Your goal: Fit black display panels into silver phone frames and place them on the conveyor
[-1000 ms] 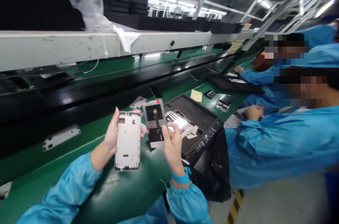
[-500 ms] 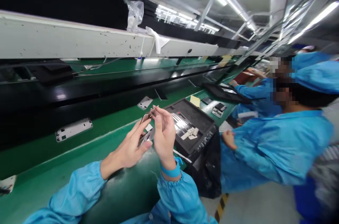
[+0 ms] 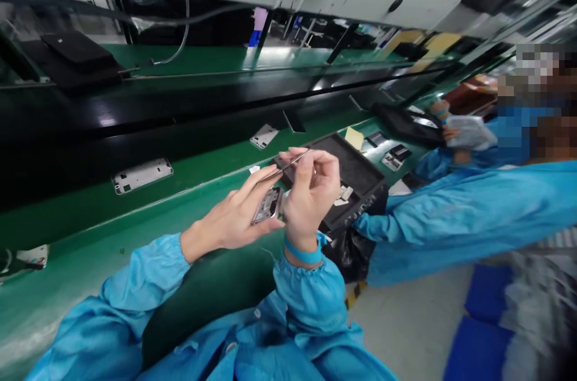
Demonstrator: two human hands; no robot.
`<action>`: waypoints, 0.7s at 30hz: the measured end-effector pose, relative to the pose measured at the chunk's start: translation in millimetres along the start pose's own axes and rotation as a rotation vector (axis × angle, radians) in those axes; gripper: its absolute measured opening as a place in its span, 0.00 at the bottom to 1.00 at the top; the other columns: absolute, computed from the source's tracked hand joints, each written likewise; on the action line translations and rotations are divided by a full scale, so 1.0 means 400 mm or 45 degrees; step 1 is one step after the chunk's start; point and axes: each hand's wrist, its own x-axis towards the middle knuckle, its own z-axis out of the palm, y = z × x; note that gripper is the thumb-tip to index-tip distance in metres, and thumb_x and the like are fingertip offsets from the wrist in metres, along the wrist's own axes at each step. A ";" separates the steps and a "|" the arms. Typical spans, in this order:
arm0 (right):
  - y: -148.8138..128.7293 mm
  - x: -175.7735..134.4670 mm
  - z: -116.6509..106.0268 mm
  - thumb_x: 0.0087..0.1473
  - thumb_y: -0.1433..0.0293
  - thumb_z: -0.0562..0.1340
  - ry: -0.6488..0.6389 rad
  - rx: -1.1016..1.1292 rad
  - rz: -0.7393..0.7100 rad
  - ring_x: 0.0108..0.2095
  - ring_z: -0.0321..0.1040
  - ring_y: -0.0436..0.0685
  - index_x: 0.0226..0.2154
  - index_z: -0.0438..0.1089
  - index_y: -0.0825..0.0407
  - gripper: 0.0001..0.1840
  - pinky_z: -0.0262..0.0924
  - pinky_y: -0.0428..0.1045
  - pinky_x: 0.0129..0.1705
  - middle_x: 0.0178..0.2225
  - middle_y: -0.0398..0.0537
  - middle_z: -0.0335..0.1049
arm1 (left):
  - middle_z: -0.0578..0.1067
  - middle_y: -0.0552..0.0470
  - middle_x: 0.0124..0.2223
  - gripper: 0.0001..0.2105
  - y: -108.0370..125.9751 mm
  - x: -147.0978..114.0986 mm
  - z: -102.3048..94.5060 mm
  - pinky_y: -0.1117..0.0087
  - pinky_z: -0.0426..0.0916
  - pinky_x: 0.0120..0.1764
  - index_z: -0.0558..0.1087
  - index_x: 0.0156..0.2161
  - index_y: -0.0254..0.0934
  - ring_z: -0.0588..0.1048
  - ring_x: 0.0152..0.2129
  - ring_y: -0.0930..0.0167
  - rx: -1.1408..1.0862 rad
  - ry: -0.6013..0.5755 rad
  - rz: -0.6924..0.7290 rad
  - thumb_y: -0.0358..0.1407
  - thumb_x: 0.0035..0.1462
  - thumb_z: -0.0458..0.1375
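My left hand [image 3: 237, 213] is closed around a small phone housing [image 3: 269, 205], its metal inner side showing between thumb and fingers. The rest of that housing is hidden by my fingers. A thin pair of tweezers [image 3: 294, 160] is pinched in my right hand [image 3: 313, 192], slanting down to the left above the housing, by my left fingertips. Whether the tip touches anything cannot be made out. Just behind my hands, a small white piece [image 3: 255, 169] lies on the green bench.
A black tray [image 3: 333, 146] with pale pieces stands to my right, partly behind my right hand. Phone frames [image 3: 142, 176] and a dark flat panel [image 3: 294, 121] lie along the line. A co-worker's blue sleeve [image 3: 433, 201] reaches toward the tray. A black bag [image 3: 354, 252] hangs below.
My view has tilted down, showing more of the bench. The tweezers now show longer, and the housing in my left hand is more exposed. The co-worker's arm has come nearer the tray.
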 end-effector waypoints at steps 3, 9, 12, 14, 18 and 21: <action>0.020 0.017 -0.021 0.74 0.58 0.58 -0.123 0.008 -0.120 0.47 0.78 0.58 0.39 0.64 0.45 0.11 0.73 0.59 0.55 0.45 0.48 0.72 | 0.60 0.25 0.75 0.39 -0.012 0.007 -0.019 0.44 0.66 0.69 0.59 0.75 0.32 0.62 0.73 0.45 -0.005 0.117 0.081 0.58 0.71 0.54; 0.187 -0.101 -0.095 0.73 0.63 0.55 -0.684 -0.456 0.049 0.58 0.70 0.64 0.39 0.64 0.46 0.09 0.67 0.63 0.61 0.54 0.56 0.71 | 0.84 0.41 0.46 0.35 -0.023 0.032 -0.108 0.58 0.80 0.44 0.70 0.69 0.37 0.84 0.37 0.61 -0.457 0.730 -0.388 0.62 0.72 0.48; 0.291 -0.195 -0.105 0.69 0.67 0.55 -1.011 -0.723 0.175 0.54 0.71 0.64 0.34 0.63 0.47 0.09 0.69 0.62 0.57 0.50 0.59 0.72 | 0.83 0.46 0.33 0.40 -0.004 0.047 -0.144 0.60 0.81 0.39 0.72 0.66 0.36 0.84 0.31 0.61 -0.912 0.816 -0.525 0.67 0.69 0.44; 0.335 -0.236 -0.104 0.67 0.70 0.56 -1.061 -0.792 0.181 0.55 0.70 0.67 0.34 0.65 0.48 0.08 0.67 0.64 0.58 0.53 0.61 0.71 | 0.84 0.46 0.33 0.42 0.018 0.053 -0.157 0.59 0.81 0.37 0.70 0.67 0.36 0.85 0.30 0.60 -1.172 0.741 -0.597 0.68 0.69 0.43; 0.368 -0.254 -0.104 0.66 0.71 0.57 -1.109 -0.880 0.165 0.58 0.67 0.69 0.36 0.69 0.50 0.06 0.67 0.65 0.57 0.56 0.63 0.70 | 0.85 0.43 0.35 0.43 0.067 0.052 -0.163 0.58 0.81 0.36 0.66 0.70 0.33 0.85 0.30 0.59 -1.458 0.581 -0.670 0.68 0.69 0.43; 0.377 -0.242 -0.111 0.66 0.71 0.57 -1.116 -0.909 0.149 0.55 0.69 0.70 0.42 0.73 0.51 0.08 0.68 0.65 0.57 0.51 0.62 0.72 | 0.85 0.41 0.37 0.44 0.098 0.042 -0.163 0.57 0.81 0.38 0.64 0.71 0.32 0.86 0.31 0.57 -1.501 0.495 -0.643 0.68 0.67 0.49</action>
